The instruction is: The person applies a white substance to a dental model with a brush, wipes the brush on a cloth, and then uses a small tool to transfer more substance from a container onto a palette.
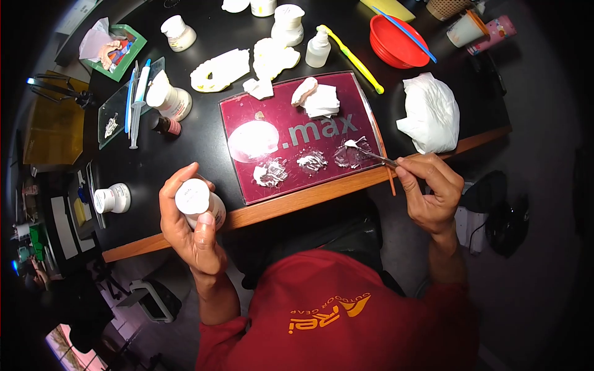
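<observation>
My left hand is wrapped around a white lidded jar near the table's front edge. Between the fingertips of my right hand is a slim metal spatula, pointing left. Its tip carries a white blob and is over the rightmost smear of white paste on a maroon glass slab. Two more heaps, a middle paste heap and a left paste heap, lie along the slab's near side. Folded white tissue rests at its far side.
Right of the slab are a crumpled white bundle and a red bowl. A dropper bottle and yellow-white pieces stand behind it. More jars, a syringe and a green box are leftward.
</observation>
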`<state>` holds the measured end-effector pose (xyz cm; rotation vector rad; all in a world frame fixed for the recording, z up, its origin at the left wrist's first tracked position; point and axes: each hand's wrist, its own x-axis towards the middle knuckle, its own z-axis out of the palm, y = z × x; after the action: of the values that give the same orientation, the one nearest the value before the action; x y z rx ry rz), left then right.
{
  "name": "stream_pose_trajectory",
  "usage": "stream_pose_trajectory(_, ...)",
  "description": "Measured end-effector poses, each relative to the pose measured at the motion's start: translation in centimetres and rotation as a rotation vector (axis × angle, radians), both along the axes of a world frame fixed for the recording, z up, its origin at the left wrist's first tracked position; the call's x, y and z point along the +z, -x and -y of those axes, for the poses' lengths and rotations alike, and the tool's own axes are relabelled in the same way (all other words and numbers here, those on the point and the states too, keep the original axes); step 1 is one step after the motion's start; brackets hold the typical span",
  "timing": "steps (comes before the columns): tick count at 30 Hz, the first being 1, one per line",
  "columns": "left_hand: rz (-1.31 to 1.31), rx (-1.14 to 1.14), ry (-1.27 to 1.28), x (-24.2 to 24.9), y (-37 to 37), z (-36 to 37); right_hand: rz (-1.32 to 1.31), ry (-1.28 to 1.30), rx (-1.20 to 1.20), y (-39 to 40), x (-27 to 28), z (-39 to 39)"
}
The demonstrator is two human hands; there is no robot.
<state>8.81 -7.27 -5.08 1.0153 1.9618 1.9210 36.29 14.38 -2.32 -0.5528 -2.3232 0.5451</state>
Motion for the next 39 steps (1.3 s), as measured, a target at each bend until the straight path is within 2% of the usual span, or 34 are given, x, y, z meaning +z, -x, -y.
stream_pose_trajectory(8, -0.132, 0.035, 0.057, 0.6, 0.9, -0.6, 0.057, 0.299, -0.227, 1.0, 1.5, 3.9)
stream_pose_trajectory(14, -0.165, 0.054, 0.154, 0.3, 1.3, -0.8, 0.059, 0.202, -0.299, 1.4, 0.7, 5.6)
stream_pose_trajectory(17, -0.387, 0.095, 0.14, 0.9, 1.2, -1.2, 0.066, 0.21, -0.313, 1.6, 0.7, 6.4)
stream_pose_trajectory(20, -0.729, 0.342, 0.086, 2.0, -0.4, -0.9, 0.048, 0.216, -0.306, 1.7, 0.5, 6.9)
stream_pose_trajectory(21, -0.6, 0.302, 0.066, 2.3, -2.0, -0.2, 0.051, 0.219, -0.305, 1.8, 0.4, 7.0)
stream_pose_trajectory(24, -0.582, -0.234, 0.241, 4.1, -4.6, -0.8, 0.056, 0.224, -0.307, 1.8, 0.0, 7.4)
stream_pose_trajectory(26, -0.783, -0.225, 0.331, 4.9, -6.0, -3.5, 0.055, 0.217, -0.306, 1.9, -0.2, 7.4)
stream_pose_trajectory(31, -0.812, -0.238, 0.406, 3.7, -7.6, -7.0, 0.037, 0.195, -0.294, 1.6, -0.6, 7.4)
stream_pose_trajectory(39, -0.852, -0.25, 0.431, 3.3, -7.5, -8.9, 0.012, 0.198, -0.28, 1.5, -0.9, 7.1)
